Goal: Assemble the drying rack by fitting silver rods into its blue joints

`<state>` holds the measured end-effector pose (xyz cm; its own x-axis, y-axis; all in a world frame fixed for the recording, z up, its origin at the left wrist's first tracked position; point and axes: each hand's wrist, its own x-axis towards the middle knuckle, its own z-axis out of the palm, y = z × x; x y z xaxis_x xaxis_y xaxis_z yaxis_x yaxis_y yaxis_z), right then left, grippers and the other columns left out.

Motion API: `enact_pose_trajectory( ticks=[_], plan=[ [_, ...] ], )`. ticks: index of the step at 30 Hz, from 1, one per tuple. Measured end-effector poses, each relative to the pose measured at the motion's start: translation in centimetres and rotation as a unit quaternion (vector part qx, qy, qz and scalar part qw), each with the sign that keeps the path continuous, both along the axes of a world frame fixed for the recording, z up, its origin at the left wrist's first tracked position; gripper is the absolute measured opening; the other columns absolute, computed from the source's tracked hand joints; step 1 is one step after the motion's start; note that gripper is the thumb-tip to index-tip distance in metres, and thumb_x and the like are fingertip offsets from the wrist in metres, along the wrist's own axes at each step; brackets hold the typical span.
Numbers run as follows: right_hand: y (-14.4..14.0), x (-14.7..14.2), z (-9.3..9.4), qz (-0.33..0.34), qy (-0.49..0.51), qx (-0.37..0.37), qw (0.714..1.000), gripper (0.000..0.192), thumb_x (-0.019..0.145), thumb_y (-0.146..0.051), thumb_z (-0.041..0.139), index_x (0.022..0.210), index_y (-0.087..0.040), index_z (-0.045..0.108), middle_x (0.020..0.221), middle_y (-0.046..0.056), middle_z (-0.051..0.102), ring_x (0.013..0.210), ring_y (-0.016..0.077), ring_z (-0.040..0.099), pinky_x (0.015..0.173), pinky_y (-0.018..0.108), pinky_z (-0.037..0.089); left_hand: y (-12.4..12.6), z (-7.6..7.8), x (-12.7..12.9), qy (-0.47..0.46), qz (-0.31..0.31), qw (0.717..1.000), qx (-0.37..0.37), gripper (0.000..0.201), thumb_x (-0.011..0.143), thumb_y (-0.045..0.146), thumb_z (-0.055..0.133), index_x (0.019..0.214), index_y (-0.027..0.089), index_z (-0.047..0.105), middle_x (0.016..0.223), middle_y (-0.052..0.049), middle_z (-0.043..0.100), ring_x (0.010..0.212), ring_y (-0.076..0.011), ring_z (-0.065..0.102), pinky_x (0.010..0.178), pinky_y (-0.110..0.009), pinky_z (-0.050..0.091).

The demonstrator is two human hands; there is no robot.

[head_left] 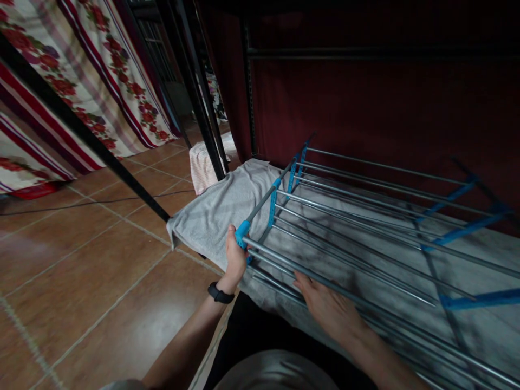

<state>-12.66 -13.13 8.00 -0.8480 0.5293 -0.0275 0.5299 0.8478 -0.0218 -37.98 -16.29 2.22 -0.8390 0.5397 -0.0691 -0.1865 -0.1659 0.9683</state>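
Note:
A metal rack [365, 216] of grey rods and blue plastic connectors lies on a grey cloth [219, 211]. My left hand [235, 257] is closed around the rack's near left corner, at a blue connector. My right hand [329, 309] reaches under the front rod with its fingers spread among the lower rods; what it touches is partly hidden by the rod. A black band sits on my left wrist.
Black bed-frame posts [203, 108] rise at the back left. Floral curtains [105, 70] hang at the left, and a dark red curtain [385, 103] hangs behind the rack. Brown floor tiles [89, 271] spread to the left, with a cable across them. A pale checked cloth [203, 162] lies by the post.

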Motion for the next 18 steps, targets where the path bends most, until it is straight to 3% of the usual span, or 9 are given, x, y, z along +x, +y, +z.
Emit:
enact_pose_trajectory(
  ticks=[8, 18],
  plan=[
    [0.05, -0.21, -0.19, 0.007, -0.005, 0.026, 1.0, 0.03, 0.11, -0.028, 0.04, 0.127, -0.024, 0.065, 0.1, 0.006, 0.08, 0.079, 0.0214, 0.078, 0.065, 0.026, 0.053, 0.09, 0.31, 0.1, -0.044, 0.008, 0.999, 0.001, 0.069, 0.08, 0.089, 0.045, 0.063, 0.022, 0.052, 0.045, 0.003, 0.047, 0.034, -0.0084, 0.038, 0.031, -0.023, 0.025],
    [-0.21, -0.44, -0.44, -0.012, -0.015, -0.003, 1.0, 0.034, 0.11, -0.028, 0.037, 0.131, -0.024, 0.063, 0.109, 0.008, 0.079, 0.083, 0.0233, 0.079, 0.066, 0.028, 0.056, -0.23, 0.72, 0.42, -0.039, 0.01, 0.999, -0.026, 0.07, 0.081, 0.087, 0.042, 0.063, 0.021, 0.055, 0.047, 0.002, 0.049, 0.037, -0.0094, 0.041, 0.033, -0.023, 0.026]
  ],
)
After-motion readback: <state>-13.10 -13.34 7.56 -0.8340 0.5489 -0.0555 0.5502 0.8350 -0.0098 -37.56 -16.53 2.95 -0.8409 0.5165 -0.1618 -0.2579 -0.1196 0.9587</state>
